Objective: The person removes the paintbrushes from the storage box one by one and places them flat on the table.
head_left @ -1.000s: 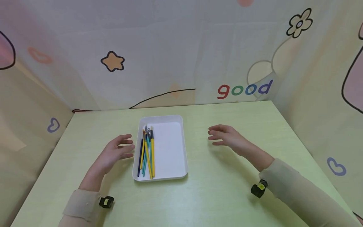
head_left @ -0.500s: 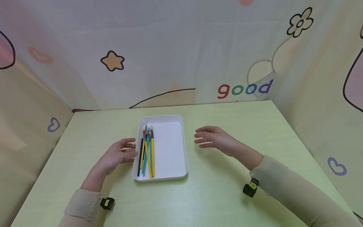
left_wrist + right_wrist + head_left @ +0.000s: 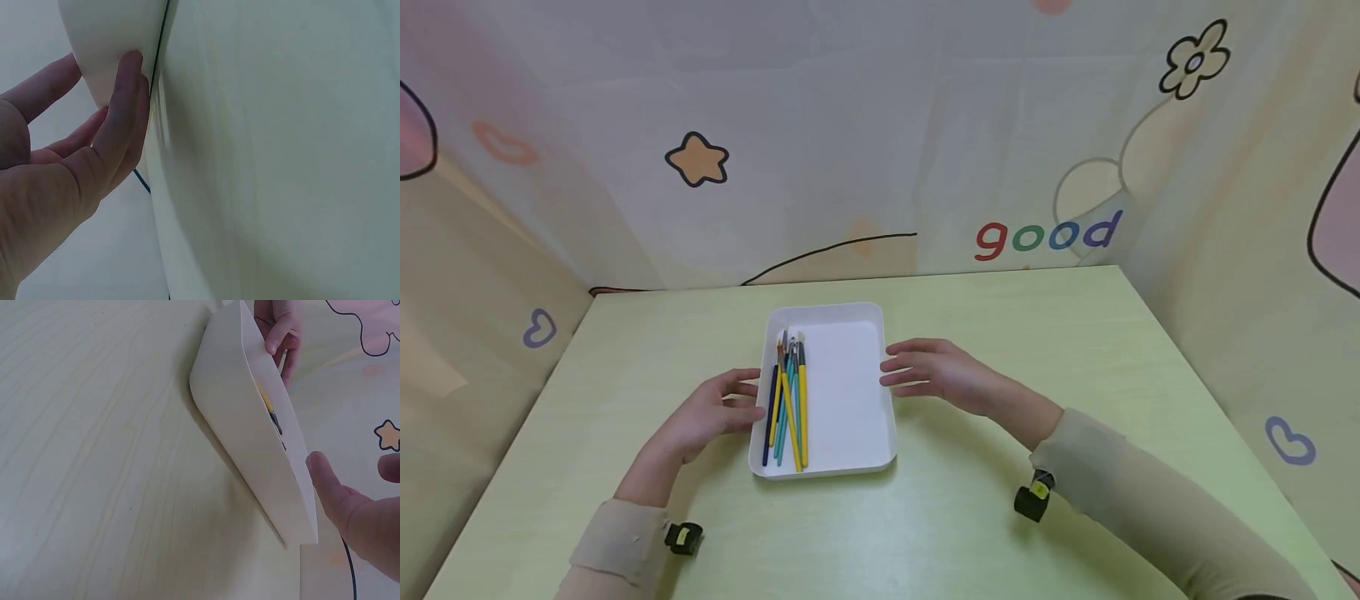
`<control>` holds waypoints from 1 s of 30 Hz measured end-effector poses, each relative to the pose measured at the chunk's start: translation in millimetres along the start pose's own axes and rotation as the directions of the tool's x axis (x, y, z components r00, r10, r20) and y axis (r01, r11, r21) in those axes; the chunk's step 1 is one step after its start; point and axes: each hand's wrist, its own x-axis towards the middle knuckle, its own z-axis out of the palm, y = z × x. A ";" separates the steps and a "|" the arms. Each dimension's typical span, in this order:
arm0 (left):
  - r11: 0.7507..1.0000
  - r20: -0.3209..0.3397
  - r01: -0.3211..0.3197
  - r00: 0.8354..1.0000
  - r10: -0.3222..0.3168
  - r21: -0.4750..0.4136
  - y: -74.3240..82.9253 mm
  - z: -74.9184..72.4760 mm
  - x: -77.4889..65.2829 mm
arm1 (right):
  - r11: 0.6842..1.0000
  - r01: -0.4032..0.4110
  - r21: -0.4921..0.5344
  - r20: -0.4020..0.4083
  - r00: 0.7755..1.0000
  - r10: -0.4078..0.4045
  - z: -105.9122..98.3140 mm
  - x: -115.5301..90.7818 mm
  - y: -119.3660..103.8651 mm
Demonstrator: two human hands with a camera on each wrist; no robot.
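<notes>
"What's the left hand [image 3: 709, 410] doing?"
"Touching, fingers relaxed, the left side of a shallow white rectangular tray [image 3: 848, 400]."
"And the right hand [image 3: 942, 375]?"
"Fingers straight, at the opposite side; contact unclear."
"Inside?"
"Slim yellow, teal and navy paintbrushes [image 3: 803, 408], lying left."
"Underneath?"
"Pale green tabletop [image 3: 940, 517]."

Brushes [image 3: 786, 408] lie inside the tray [image 3: 852, 400] (left side)

The white tray [image 3: 106, 31] runs off the left wrist view's top edge; in the right wrist view it hides most of the paintbrushes [image 3: 264, 397] (the right hand [image 3: 369, 525] is cropped there too).
</notes>
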 end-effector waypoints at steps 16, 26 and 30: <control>1.000 0.021 0.005 1.000 -0.005 0.000 -0.9 -2.0 -0.6 | 0.993 -0.104 0.054 0.004 0.995 0.104 36.0 31.5 3.7; 1.000 0.037 -0.004 0.999 0.004 0.006 -4.0 -4.0 -0.9 | 0.988 -0.153 0.035 0.008 0.988 0.152 60.2 45.5 10.2; 1.000 0.057 -0.015 0.998 0.016 -0.009 -5.2 -5.6 -2.3 | 0.985 -0.168 0.049 0.009 0.986 0.168 64.5 51.1 15.0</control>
